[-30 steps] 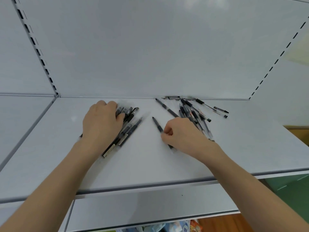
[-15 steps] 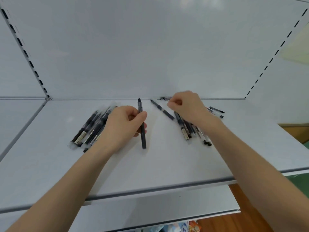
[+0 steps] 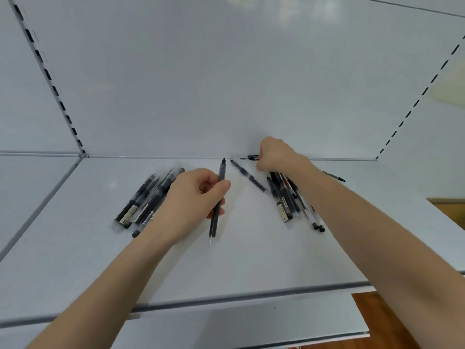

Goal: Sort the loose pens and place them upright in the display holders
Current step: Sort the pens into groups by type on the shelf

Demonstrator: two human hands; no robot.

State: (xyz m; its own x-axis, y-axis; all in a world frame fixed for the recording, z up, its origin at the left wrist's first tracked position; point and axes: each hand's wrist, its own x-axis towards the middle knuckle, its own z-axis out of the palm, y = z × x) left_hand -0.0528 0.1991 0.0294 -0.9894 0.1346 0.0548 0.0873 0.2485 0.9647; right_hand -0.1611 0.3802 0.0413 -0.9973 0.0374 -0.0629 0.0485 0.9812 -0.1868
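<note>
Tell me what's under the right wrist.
A heap of black pens on the shelf; their far ends are hidden beneath the right hand, so no count is possible.

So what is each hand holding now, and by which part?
Left hand pinches a black pen at mid-barrel. Right hand grips a rear pen against the back wall; only one end shows past the fingers.

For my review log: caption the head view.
Left hand holds a black pen; right hand pinches a second pen at the shelf back.
</note>
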